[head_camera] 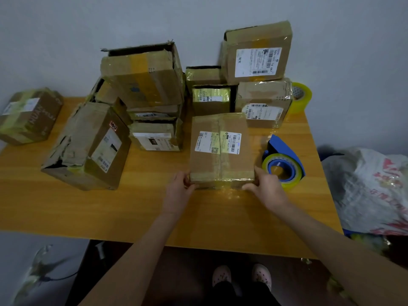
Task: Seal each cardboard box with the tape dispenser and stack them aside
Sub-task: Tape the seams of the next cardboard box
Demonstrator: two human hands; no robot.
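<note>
A flat cardboard box (220,160) with shipping labels and tape across its top lies on the wooden table (88,208) in front of me. My left hand (178,191) holds its near left corner, and my right hand (265,186) grips its near right corner. Just right of the box, the blue tape dispenser (284,164) with a yellowish roll rests on the table, untouched.
Stacks of taped boxes (145,80) fill the back of the table, with a torn box (88,144) at left and another box (28,115) off the left edge. A spare tape roll (301,96) stands back right. A plastic bag (371,191) lies right of the table.
</note>
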